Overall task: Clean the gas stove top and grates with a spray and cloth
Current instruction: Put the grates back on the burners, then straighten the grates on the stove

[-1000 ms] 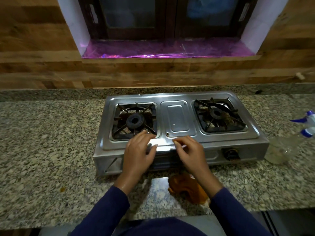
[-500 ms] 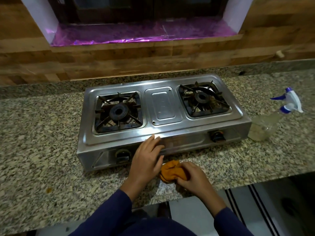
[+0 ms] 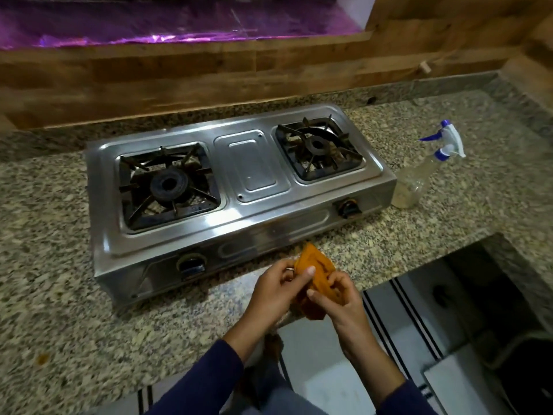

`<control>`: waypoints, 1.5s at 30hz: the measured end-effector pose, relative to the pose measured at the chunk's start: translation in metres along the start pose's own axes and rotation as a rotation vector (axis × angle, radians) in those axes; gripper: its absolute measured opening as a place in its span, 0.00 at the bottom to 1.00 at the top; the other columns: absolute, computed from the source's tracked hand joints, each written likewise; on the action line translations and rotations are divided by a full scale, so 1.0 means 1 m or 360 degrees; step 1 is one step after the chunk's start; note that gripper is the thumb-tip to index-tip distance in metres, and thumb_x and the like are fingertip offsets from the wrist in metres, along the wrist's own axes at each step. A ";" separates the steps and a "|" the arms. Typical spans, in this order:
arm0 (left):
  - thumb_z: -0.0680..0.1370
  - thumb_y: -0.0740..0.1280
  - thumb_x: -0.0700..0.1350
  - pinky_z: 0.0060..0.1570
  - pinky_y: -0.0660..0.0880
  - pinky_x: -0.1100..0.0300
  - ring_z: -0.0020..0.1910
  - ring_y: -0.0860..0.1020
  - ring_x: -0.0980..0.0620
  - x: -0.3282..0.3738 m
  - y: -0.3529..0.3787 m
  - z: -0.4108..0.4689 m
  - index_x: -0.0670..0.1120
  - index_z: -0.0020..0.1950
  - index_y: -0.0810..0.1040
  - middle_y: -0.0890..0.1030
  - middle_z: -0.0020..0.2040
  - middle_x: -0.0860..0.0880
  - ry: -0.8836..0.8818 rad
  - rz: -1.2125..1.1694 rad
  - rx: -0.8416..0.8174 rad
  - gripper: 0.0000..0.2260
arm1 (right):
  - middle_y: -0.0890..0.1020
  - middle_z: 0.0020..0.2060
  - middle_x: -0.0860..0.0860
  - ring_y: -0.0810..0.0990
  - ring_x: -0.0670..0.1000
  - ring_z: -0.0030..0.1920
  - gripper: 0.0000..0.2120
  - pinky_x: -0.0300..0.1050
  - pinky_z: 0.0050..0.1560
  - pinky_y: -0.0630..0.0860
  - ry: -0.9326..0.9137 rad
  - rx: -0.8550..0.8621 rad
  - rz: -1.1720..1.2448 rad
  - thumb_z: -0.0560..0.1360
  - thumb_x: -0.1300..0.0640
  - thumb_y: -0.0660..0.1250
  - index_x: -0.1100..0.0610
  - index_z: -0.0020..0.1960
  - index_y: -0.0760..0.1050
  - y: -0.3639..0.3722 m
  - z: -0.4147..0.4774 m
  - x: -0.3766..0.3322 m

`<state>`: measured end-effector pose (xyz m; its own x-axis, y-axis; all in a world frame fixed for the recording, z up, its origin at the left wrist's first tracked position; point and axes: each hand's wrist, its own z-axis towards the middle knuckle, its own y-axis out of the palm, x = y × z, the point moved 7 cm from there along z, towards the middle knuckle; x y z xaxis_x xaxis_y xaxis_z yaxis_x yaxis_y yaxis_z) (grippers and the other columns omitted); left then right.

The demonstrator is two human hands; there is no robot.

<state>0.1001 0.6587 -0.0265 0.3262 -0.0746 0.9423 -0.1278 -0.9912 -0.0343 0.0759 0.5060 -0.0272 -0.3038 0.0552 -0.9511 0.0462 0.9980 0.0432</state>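
Note:
A two-burner steel gas stove (image 3: 254,211) sits on the granite counter (image 3: 45,265). Its left grate (image 3: 167,184) and right grate (image 3: 317,148) are black and sit in place over the burners. An orange cloth (image 3: 314,262) is held just in front of the stove's front edge, above the counter edge. My left hand (image 3: 275,292) pinches the cloth from the left and my right hand (image 3: 341,298) grips it from the right. A clear spray bottle (image 3: 419,178) with a white and blue trigger head stands to the right of the stove, untouched.
Two black knobs (image 3: 191,265) are on the stove's front panel. A wood-panelled wall (image 3: 179,76) runs behind the counter, with a purple-lined sill (image 3: 149,28) above. The counter turns a corner at the right (image 3: 523,145). Floor with striped tiles (image 3: 404,324) lies below.
Both hands left the stove's front edge. The right hand picked the orange cloth off the counter, and now both hands hold it raised. The camera view swung to the right.

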 end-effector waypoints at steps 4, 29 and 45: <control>0.68 0.76 0.56 0.41 0.77 0.57 0.40 0.81 0.54 -0.001 0.015 0.012 0.51 0.46 0.76 0.82 0.38 0.53 0.0112 -0.0086 0.0032 0.15 | 0.81 0.44 0.52 0.81 0.48 0.46 0.14 0.44 0.44 0.79 -0.0144 0.0183 -0.0003 0.67 0.58 0.77 0.59 0.48 0.75 -0.022 -0.003 -0.014; 0.76 0.73 0.43 0.44 0.81 0.62 0.52 0.83 0.53 0.085 0.232 0.161 0.51 0.61 0.76 0.83 0.56 0.49 -0.0021 -0.0294 -0.0128 0.15 | 0.80 0.55 0.52 0.80 0.53 0.56 0.11 0.44 0.51 0.79 0.0004 0.0473 -0.0325 0.76 0.59 0.70 0.55 0.58 0.78 -0.273 0.200 -0.100; 0.77 0.70 0.37 0.54 0.76 0.55 0.56 0.75 0.51 0.111 0.298 0.224 0.51 0.76 0.63 0.72 0.62 0.52 -0.0069 -0.0029 -0.0067 0.30 | 0.79 0.51 0.63 0.78 0.56 0.49 0.08 0.41 0.43 0.73 -0.0363 0.0842 -0.0224 0.81 0.55 0.63 0.56 0.59 0.72 -0.358 0.237 -0.124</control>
<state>0.3084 0.3309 -0.0065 0.3689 -0.0622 0.9274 -0.1606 -0.9870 -0.0023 0.3230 0.1350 0.0030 -0.1320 -0.1433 -0.9808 0.5064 0.8409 -0.1910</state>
